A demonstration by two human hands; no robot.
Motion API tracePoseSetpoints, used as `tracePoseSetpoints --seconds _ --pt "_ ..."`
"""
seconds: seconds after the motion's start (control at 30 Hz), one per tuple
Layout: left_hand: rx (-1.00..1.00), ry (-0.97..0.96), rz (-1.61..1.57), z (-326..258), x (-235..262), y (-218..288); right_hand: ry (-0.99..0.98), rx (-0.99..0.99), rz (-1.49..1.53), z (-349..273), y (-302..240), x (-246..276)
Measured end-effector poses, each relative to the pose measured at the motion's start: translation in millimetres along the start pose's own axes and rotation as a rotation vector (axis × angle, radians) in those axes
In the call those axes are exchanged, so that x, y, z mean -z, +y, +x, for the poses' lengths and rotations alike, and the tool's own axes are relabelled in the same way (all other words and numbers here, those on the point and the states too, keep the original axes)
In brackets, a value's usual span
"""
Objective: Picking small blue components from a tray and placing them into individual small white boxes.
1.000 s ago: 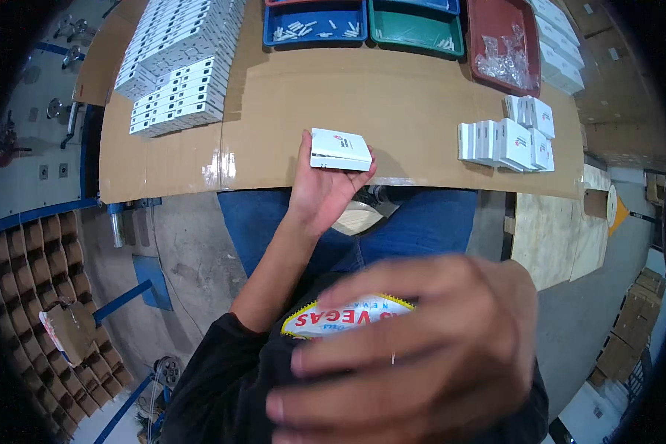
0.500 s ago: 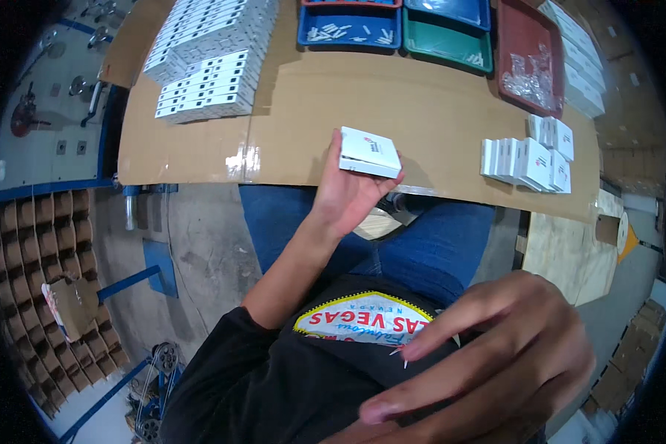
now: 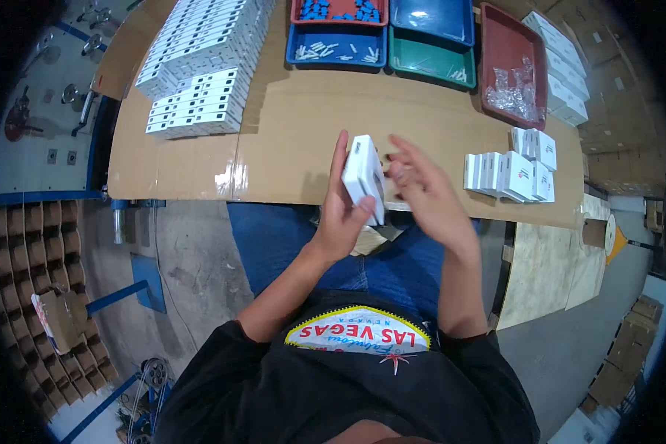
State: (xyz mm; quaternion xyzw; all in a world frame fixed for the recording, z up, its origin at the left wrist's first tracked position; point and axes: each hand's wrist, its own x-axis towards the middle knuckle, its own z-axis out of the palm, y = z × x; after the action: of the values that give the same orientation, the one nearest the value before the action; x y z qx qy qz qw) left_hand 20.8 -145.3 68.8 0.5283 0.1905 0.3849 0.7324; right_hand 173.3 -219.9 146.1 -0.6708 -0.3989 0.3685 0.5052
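My left hand (image 3: pixel 342 214) grips a small white box (image 3: pixel 365 177), tilted on edge, just above the front edge of the cardboard-covered table (image 3: pixel 288 140). Close to the box's right side is my right hand (image 3: pixel 425 194), fingers spread and holding nothing, its fingertips near the box. Both forearms rise from my lap over blue jeans.
Stacks of white boxes (image 3: pixel 200 66) fill the table's back left. A cluster of small white boxes (image 3: pixel 512 169) stands at the right. At the back sit blue trays (image 3: pixel 337 44), a green tray (image 3: pixel 431 63) and a red tray (image 3: pixel 512 70) with small parts.
My right hand has dropped from close to the camera down to the box. My left hand has turned the box from flat to on edge.
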Motion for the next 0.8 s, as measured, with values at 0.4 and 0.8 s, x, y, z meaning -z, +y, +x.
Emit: tracePoseSetpoints --seconds 0.4,0.8 --pt "-0.298 0.007 0.606 0.6 5.5 -8.9 -0.077 -0.126 0.529 -1.4 25.0 -52.9" --pt "-0.531 0.212 0.614 1.9 20.1 -22.5 -0.050 -0.035 0.387 -8.2 21.1 -72.1"
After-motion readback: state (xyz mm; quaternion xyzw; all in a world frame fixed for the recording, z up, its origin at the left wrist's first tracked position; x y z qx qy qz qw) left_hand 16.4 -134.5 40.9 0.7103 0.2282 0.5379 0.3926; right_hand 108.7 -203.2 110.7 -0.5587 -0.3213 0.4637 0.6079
